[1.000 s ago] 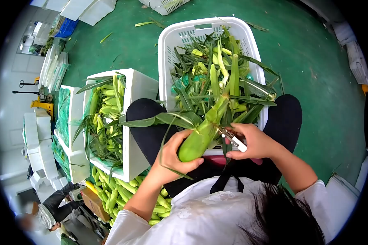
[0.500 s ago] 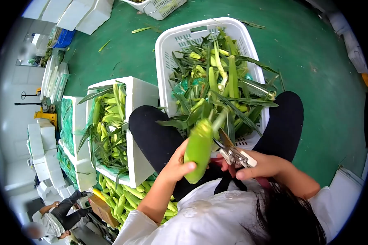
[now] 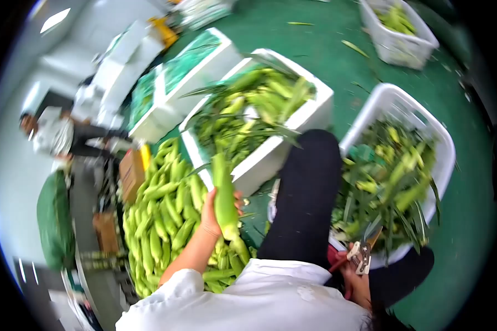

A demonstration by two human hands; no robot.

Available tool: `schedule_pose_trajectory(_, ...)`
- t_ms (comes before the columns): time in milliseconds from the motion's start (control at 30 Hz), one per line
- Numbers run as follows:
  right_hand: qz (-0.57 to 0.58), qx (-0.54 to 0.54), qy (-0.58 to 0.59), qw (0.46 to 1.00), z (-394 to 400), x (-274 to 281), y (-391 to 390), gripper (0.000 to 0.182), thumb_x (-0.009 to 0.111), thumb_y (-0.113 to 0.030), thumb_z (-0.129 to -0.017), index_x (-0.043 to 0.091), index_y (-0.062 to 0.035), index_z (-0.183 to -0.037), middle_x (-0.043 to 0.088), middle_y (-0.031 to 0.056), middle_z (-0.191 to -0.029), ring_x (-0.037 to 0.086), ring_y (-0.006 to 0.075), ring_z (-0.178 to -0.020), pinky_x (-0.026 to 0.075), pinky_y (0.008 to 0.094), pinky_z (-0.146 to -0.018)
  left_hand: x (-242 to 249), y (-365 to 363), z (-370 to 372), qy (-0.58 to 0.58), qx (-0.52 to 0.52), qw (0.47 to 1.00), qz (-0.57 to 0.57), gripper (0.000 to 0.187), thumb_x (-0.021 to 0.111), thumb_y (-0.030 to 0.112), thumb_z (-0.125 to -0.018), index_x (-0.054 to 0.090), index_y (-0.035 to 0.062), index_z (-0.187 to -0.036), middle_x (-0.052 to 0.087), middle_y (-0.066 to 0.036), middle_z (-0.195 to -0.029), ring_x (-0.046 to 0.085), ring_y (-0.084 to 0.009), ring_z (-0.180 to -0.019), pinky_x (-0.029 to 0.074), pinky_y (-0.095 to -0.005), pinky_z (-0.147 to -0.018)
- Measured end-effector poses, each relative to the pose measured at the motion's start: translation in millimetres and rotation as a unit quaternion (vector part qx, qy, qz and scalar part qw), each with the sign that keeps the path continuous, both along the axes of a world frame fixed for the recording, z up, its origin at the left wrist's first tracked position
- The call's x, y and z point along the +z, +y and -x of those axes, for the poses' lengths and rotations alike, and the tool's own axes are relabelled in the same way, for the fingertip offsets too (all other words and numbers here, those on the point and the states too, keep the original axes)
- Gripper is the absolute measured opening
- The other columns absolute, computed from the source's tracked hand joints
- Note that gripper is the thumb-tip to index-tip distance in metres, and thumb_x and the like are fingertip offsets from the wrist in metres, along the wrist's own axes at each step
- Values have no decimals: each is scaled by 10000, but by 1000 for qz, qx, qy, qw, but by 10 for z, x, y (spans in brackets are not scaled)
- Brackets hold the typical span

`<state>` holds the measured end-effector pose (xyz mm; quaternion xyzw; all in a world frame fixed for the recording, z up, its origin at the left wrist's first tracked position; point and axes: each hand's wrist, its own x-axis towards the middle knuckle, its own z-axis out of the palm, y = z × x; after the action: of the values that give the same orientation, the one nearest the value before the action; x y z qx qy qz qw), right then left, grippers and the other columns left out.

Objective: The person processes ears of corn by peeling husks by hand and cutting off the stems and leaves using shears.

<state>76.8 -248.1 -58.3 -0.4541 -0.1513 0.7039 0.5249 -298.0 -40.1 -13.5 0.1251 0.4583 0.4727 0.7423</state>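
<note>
My left hand (image 3: 209,218) is closed around an ear of corn in its green husk (image 3: 225,201), held upright at the edge of a big heap of husked-over corn ears (image 3: 160,220). Low on the right, my right hand (image 3: 359,284) grips pruning shears (image 3: 361,257) with red handles. Their blades point up over the near end of a white plastic basket (image 3: 446,144) full of cut leaves and husk trimmings. Beyond the held ear stands a white foam box (image 3: 309,120) packed with leafy corn.
More foam boxes with green netting (image 3: 196,91) line up behind. Another white basket (image 3: 411,51) stands at the far right on the green floor (image 3: 337,66). A cardboard box (image 3: 131,176) borders the heap. At the left are a person (image 3: 55,132) and a green sack (image 3: 55,220).
The view has swung left toward the heap. My left hand has carried the corn ear from between my knees to the heap; my right hand with the shears is now apart from it.
</note>
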Motion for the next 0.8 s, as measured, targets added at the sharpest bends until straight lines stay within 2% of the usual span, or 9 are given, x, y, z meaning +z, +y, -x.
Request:
schedule_pose_trajectory(67, 16, 30, 87, 996, 29, 142, -25, 873, 636, -91, -783, 196, -21, -1533, 404, 181, -1462, 358, 310, -1413, 269, 465, -1168, -144, -198, 1137, 128, 167, 978, 8, 606, 581, 545, -880, 563, -9, -1125, 631, -116, -908, 619, -249, -790, 545, -403, -702)
schedule_pose_trajectory(133, 24, 77, 91, 993, -94, 89, 38, 873, 626, -83, -770, 199, -21, -1530, 396, 187, -1471, 345, 327, -1425, 276, 475, -1166, -220, -547, 2069, 209, 375, 902, 49, 532, 574, 559, -874, 577, 86, -1117, 639, -111, -892, 622, -274, -807, 552, -447, -769)
schedule_pose_trajectory(200, 39, 107, 84, 990, -148, 60, 117, 869, 623, -83, -767, 202, -18, -1525, 398, 189, -1472, 340, 337, -1429, 279, 485, -1166, -314, -960, 2941, 191, 534, 820, 75, 669, 450, 599, -922, 429, 114, -1382, 518, -177, -1310, 554, -344, -1165, 418, -612, -1040)
schedule_pose_trajectory(300, 30, 107, 78, 991, -242, -240, 132, 818, 600, -75, -759, 265, -79, -1505, 460, 168, -1403, 418, 351, -1367, 380, 493, -1108, -247, -975, 3134, 137, 748, 649, 14, 711, 299, 559, -994, 366, -15, -1407, 524, -214, -1361, 526, -358, -1249, 348, -536, -1145)
schedule_pose_trajectory(400, 80, 64, 85, 991, -203, -268, 217, 771, 588, -64, -755, 305, -63, -1472, 483, 182, -1376, 442, 357, -1345, 394, 488, -1094, -641, -144, 2631, 291, 504, 812, -47, 501, 442, 369, -1014, 459, 2, -1355, 534, -227, -1351, 532, -341, -1249, 443, -462, -1070)
schedule_pose_trajectory(500, 135, 17, 87, 987, -186, -224, 215, 725, 576, -53, -751, 344, -48, -1438, 507, 195, -1349, 466, 362, -1323, 407, 484, -1081, -827, 1119, 1644, 370, 157, 913, -64, 300, 588, 289, -960, 612, 63, -1156, 622, -66, -997, 636, -182, -852, 516, -333, -696)
schedule_pose_trajectory(600, 178, -36, 93, 979, -198, -176, 146, 681, 564, -42, -747, 383, -32, -1404, 531, 209, -1322, 490, 367, -1301, 421, 479, -1068, -1633, 2149, 1113, 518, -44, 846, -119, 337, 567, 313, -977, 638, 29, -1144, 665, -60, -969, 647, -182, -880, 522, -336, -739)
schedule_pose_trajectory(700, 183, -83, 90, 975, -203, -25, 40, 640, 552, -31, -744, 422, -17, -1370, 554, 222, -1295, 514, 373, -1279, 435, 474, -1055, -1736, 2537, 929, 711, -283, 635, -101, 675, 717, 514, -811, 603, 26, -1263, 669, -177, -1166, 634, -329, -1081, 494, -394, -936)
schedule_pose_trajectory(800, 128, -84, 47, 987, -120, 169, 42, 597, 552, -62, -754, 452, -8, -1340, 581, 212, -1248, 541, 376, -1244, 437, 463, -1049, -2347, 2685, 1289, 709, -303, 628, -109, 804, 753, 499, -779, 492, 29, -1377, 607, -237, -1280, 585, -363, -1182, 463, -399, -999)
